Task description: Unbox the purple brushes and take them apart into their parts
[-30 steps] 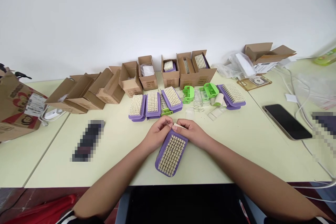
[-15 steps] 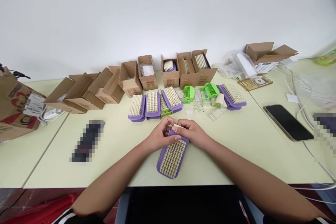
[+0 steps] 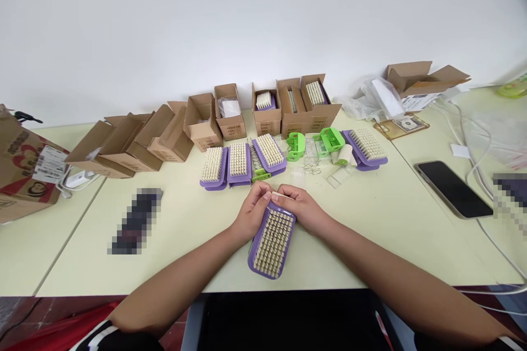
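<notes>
Holding a purple-backed bristle brush (image 3: 272, 244) on the table (image 3: 349, 236), bristles up, its far end under both hands and its near end angled toward the body. Left hand (image 3: 250, 211) and right hand (image 3: 302, 207) meet over that far end, clenched with fingers curled, and both seem to pinch a pale strip (image 3: 276, 196) at the brush's rim; the fingers partly hide the contact. Just beyond the hands: three more bristle brushes (image 3: 241, 160) side by side, a wire spring (image 3: 255, 156) between two of them, green plastic clips (image 3: 296, 146) and loose wire loops (image 3: 312, 169). Farther back, open cardboard boxes (image 3: 265, 112) stand in a row; a smartphone (image 3: 453, 189) lies to the right.
</notes>
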Tool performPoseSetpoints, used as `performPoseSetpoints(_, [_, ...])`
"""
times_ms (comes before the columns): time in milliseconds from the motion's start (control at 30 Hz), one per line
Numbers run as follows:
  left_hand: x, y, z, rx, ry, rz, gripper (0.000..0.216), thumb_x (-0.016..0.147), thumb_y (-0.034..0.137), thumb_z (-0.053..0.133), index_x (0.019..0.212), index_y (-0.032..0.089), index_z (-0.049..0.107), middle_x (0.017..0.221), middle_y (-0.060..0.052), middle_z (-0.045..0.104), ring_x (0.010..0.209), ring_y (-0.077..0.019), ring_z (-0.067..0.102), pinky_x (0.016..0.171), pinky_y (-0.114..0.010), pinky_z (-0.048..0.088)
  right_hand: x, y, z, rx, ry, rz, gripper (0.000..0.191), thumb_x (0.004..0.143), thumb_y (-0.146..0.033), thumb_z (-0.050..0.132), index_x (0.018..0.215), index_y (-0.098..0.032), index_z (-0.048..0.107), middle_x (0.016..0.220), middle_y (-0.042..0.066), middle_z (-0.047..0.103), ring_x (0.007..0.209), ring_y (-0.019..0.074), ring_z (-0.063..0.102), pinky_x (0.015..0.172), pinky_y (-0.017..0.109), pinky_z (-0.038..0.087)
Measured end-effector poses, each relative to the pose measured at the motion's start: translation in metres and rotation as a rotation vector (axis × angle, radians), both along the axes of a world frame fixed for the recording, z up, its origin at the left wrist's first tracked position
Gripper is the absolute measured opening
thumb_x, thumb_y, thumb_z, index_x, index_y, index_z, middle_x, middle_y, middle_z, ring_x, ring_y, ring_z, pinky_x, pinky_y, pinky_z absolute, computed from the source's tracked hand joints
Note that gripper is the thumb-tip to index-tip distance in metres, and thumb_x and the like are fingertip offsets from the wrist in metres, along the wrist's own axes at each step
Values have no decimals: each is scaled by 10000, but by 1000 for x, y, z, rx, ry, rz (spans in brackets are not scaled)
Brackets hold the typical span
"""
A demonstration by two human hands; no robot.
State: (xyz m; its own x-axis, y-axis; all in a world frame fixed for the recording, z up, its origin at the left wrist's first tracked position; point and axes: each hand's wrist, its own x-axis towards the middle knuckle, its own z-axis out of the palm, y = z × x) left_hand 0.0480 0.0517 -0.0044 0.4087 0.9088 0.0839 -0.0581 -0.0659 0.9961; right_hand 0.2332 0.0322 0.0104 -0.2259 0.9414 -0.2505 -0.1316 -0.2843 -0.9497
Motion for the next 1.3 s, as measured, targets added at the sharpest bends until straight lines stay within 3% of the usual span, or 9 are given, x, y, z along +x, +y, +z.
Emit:
performPoseSetpoints(200, [-7,4,2,-115,40,-60,461,1133,675,401,1115,241,556,1030,-20,584,868,-203,537,836,-350,479,4,0,-3,-19,62,42,605,879,-686,851,773,-230,468,740,-59,444,691,136,371,675,300,271])
performPoseSetpoints(367, [-17,7,13,-156,21,-266,469,1055,639,650,1295,272,486,1056,-18,620,892,-194,558,821,-327,473,9,2,-6,12,43,43,596,913,-710,813,794,-234,475,753,-53,433,699,144,368,669,298,276])
performPoseSetpoints(533, [-22,7,19,-148,52,-308,497,1080,589,649,1439,300,464,1186,-60,665,900,-190,600,808,-320,464,15,5,-4,83,-15,25,567,938,-721,782,826,-236,510,785,-35,483,742,161,414,679,298,315])
performPoseSetpoints(633, [-24,9,16,-104,63,-324,477,1085,582,647,1426,294,478,1208,-66,660,885,-183,590,803,-316,457,16,4,-1,93,-17,77,527,960,-697,773,858,-229,553,802,-31,524,747,160,442,691,300,329])
performPoseSetpoints(800, [-26,16,6,-87,-29,-415,426,1056,553,707,1293,278,485,997,7,530,807,-152,495,750,-278,412,14,4,-2,75,37,153,550,937,-717,784,836,-220,574,776,-33,534,714,154,445,684,300,328])
performPoseSetpoints(900, [-25,17,1,-136,-108,-471,406,1053,517,720,1254,281,457,971,21,493,816,-149,488,764,-279,421,12,5,-5,51,50,159,567,909,-733,803,830,-215,586,774,-27,554,708,154,455,689,301,337])
performPoseSetpoints(1300, [-24,13,-2,-146,-39,-334,480,1009,610,730,1236,264,488,973,7,537,807,-166,505,764,-305,422,8,0,-15,8,44,80,581,915,-735,799,818,-235,519,757,-41,486,688,147,397,651,295,307])
